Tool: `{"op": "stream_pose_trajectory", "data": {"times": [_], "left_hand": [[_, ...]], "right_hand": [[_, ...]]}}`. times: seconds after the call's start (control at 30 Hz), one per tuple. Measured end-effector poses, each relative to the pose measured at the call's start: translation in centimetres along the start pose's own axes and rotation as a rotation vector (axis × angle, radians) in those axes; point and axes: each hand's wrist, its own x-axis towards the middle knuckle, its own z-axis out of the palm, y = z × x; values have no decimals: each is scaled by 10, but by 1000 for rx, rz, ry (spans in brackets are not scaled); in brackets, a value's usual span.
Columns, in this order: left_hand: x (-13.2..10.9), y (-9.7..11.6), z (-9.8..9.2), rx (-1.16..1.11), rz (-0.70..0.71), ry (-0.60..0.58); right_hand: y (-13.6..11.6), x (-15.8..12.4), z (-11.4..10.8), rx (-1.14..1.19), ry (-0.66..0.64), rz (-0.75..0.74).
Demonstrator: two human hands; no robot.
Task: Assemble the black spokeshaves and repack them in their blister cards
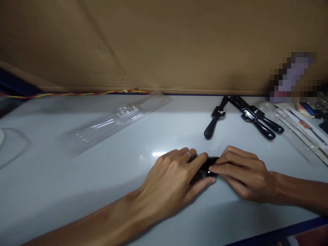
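Observation:
Both my hands meet over a small black tool part (208,166) lying on the pale table (102,177). My left hand (174,177) lies over its left side, fingers curled around it, a ring on one finger. My right hand (242,172) pinches its right end with the fingertips pressed together. Most of the black part is hidden under the fingers.
Behind the hands lie black handled tools: one single tool (215,118) and a pair (256,116) to its right. A clear plastic blister pack (115,119) lies at the left, printed packaging cards (302,128) at the right. A cardboard wall (164,44) and twisted wires (77,93) run along the back.

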Motion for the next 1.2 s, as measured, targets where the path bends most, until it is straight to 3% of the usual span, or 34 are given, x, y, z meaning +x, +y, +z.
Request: {"op": "stream_pose_trajectory", "data": {"times": [0.4, 0.63, 0.83, 1.2], "left_hand": [[-3, -4, 3, -111, -13, 39], [-5, -8, -1, -232, 92, 82], [-3, -8, -2, -244, 200, 116], [-3, -7, 2, -255, 67, 68]], "right_hand": [[2, 1, 1, -1, -4, 18], [1, 0, 0, -19, -20, 38], [3, -1, 1, -16, -23, -41], [1, -1, 2, -52, 45, -31]]}}
